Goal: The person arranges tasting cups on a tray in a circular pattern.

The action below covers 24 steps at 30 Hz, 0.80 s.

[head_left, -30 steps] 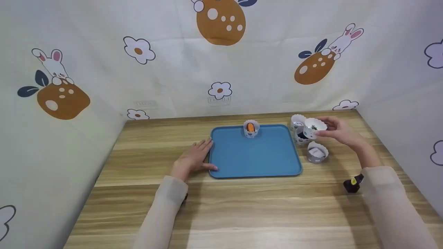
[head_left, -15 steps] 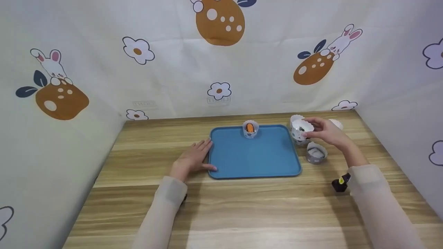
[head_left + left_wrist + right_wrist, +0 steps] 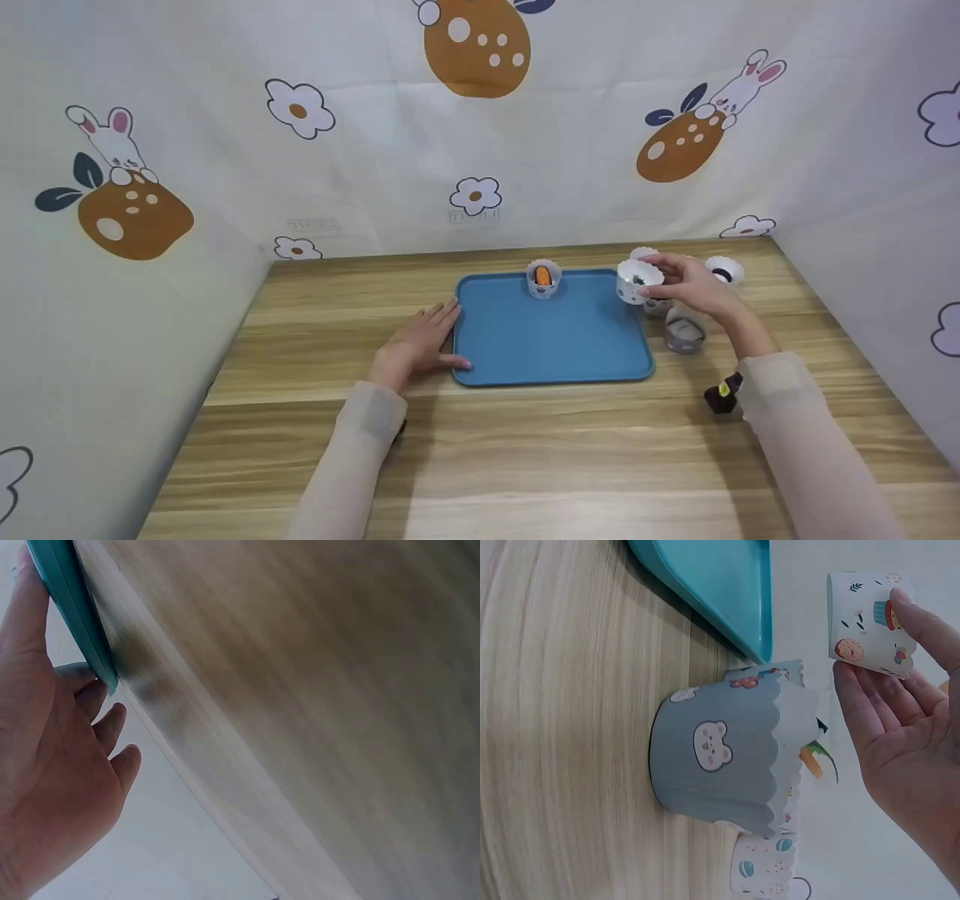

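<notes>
Right wrist alone, held cup, doughnut print

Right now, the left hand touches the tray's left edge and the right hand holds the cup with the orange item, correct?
Not quite: in the head view the right hand holds a white cup with something green inside; the orange item sits in another cup at the far edge of the tray. The rest stands.

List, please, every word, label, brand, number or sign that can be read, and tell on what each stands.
No text reads surely.
Back wall: two faint boxed words, too blurred.
Yellow mark by right sleeve: too small.
Held cup, grey cup: pictures, no visible words.
</notes>
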Each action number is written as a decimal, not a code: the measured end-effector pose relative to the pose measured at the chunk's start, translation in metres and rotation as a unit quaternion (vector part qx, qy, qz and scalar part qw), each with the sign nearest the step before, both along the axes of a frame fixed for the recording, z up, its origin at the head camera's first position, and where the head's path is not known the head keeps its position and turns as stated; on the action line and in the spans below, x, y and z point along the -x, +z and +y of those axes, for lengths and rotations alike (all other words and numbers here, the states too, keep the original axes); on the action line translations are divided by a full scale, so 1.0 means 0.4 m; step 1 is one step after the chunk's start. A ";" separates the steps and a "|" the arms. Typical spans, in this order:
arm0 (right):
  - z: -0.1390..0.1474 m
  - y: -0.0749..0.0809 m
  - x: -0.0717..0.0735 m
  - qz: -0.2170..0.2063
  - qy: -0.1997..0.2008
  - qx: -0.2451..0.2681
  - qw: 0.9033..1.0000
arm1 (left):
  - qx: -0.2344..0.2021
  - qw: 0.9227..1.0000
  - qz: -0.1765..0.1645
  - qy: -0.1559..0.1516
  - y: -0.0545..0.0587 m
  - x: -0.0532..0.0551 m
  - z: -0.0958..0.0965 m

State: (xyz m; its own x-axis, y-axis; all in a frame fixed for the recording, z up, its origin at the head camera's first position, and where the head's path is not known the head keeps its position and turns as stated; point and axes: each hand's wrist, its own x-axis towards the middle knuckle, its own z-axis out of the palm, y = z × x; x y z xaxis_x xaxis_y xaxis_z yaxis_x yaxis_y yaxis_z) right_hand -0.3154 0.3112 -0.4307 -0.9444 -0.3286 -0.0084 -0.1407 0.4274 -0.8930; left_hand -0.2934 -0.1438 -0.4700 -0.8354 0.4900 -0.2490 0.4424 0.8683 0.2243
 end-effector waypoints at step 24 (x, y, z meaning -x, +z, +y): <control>-0.087 -0.018 0.024 -0.001 0.000 -0.039 0.999 | -0.009 1.000 -0.011 0.003 -0.002 0.001 0.000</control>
State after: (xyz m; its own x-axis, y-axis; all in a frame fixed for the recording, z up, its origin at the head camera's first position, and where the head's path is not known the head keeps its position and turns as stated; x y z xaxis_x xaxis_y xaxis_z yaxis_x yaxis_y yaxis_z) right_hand -0.3249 0.2765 -0.4380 -0.9444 -0.3271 -0.0350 -0.1396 0.4950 -0.8576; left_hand -0.2937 -0.1439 -0.4706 -0.8321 0.4903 -0.2592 0.4326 0.8662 0.2500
